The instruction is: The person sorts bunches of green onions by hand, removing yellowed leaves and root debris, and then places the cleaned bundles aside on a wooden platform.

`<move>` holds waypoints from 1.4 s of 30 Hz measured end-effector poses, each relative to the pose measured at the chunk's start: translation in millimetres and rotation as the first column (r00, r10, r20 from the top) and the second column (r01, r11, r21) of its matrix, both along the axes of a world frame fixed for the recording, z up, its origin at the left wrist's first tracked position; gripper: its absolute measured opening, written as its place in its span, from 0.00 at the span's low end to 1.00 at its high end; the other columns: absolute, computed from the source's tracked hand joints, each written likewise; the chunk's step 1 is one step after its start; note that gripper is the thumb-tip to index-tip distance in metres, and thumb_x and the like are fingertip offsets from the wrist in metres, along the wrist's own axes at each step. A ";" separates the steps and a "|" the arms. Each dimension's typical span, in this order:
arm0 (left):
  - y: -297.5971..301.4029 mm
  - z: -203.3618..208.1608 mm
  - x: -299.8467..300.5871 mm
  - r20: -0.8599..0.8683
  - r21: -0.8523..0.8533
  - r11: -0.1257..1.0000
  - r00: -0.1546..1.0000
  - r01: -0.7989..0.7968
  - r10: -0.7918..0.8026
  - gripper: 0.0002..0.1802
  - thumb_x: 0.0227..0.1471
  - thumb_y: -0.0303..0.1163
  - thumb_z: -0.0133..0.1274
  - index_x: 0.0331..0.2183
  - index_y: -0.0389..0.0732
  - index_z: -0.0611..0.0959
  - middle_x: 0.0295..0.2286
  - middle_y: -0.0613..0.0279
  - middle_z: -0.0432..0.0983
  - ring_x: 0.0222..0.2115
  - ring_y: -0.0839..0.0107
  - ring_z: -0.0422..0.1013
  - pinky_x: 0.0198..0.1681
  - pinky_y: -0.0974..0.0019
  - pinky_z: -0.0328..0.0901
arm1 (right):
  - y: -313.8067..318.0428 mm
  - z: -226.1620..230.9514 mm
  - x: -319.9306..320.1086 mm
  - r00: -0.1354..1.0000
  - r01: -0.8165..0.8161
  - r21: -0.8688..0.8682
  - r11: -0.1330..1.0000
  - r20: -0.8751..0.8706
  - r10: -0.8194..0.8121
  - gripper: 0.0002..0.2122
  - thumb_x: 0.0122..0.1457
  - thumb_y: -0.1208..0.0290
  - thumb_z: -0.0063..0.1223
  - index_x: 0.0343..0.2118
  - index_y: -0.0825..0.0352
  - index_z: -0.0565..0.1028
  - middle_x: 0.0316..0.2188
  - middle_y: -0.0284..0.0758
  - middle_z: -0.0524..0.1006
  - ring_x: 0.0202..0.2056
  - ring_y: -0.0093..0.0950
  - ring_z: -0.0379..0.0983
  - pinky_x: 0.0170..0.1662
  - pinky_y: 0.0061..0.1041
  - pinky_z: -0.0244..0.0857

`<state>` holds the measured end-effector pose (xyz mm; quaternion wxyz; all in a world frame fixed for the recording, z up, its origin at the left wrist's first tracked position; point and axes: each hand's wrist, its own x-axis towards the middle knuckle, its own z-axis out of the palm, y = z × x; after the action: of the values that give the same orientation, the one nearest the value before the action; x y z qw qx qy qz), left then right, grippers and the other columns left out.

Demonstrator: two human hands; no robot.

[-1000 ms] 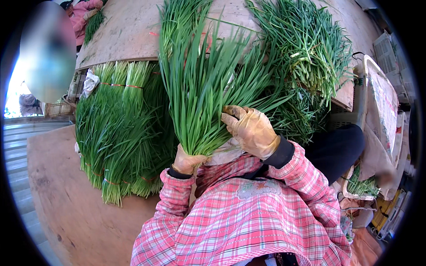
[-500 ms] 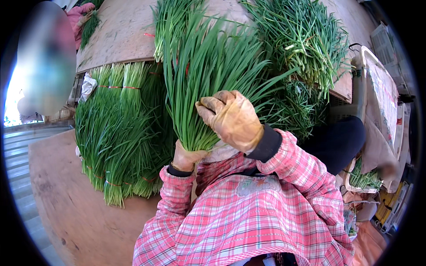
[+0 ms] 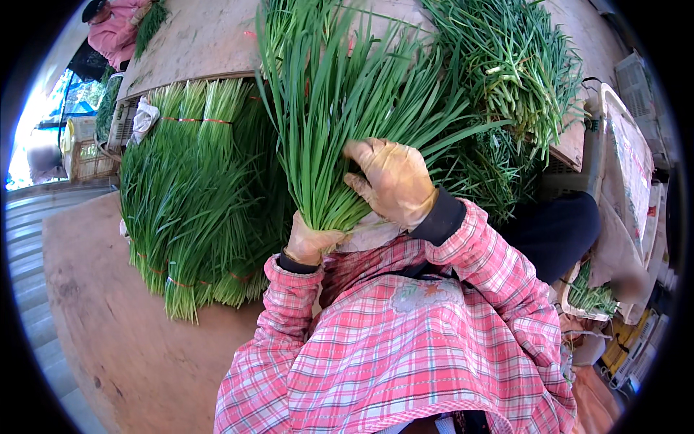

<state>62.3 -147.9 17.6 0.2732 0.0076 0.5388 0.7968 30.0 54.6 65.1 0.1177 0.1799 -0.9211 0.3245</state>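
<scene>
Beside a brown board (image 3: 108,325) stacked with banded bundles (image 3: 184,192), now clamping the left hand (image 3: 311,240) around the base of a leafy bunch (image 3: 318,166), presumably leaving its blades free to fan upward, and holding the right hand (image 3: 396,184), thumb and fingers parted, alongside them.

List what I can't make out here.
All in the head view:
- Held green bunch: stem ends hidden by the left hand.
- Right hand: topmost fingertips lost to motion blur.
- Upper-right green pile: far leaf tips cut off by the upper edge.
- Co-worker: partly cut off, same edge.
</scene>
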 end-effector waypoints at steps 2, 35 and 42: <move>0.2 0.4 -2.1 -0.024 -0.025 0.999 0.999 0.024 -0.024 0.32 0.33 0.18 0.61 0.46 0.32 0.72 0.40 0.56 0.75 0.38 0.68 0.72 0.43 0.65 0.67 | 1.5 -3.0 -4.3 0.997 0.023 -0.110 0.994 0.074 -0.015 0.20 0.50 0.66 0.55 0.44 0.70 0.68 0.24 0.40 0.74 0.27 0.40 0.72 0.29 0.36 0.65; 26.5 32.1 -3.5 -0.247 -0.687 0.726 0.952 -0.039 -0.182 0.23 0.36 0.24 0.64 0.39 0.35 0.78 0.36 0.62 0.78 0.34 0.73 0.74 0.38 0.70 0.68 | 8.8 5.5 46.3 0.997 0.005 -0.233 0.972 0.077 0.013 0.06 0.50 0.69 0.57 0.28 0.66 0.77 0.21 0.38 0.75 0.21 0.34 0.72 0.24 0.28 0.64; -5.1 14.7 -0.1 -0.015 -0.191 0.981 1.000 -0.022 0.020 0.26 0.31 0.17 0.59 0.40 0.29 0.75 0.32 0.53 0.77 0.27 0.68 0.74 0.30 0.69 0.68 | 104.4 26.9 57.3 0.862 0.505 -0.653 0.565 0.407 -0.301 0.03 0.52 0.80 0.57 0.30 0.71 0.78 0.25 0.30 0.77 0.25 0.15 0.67 0.28 0.15 0.62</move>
<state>62.2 -153.0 32.3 0.2606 -0.0191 0.6148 0.7441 87.3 159.0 91.9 0.1348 -0.1431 -0.7311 0.6533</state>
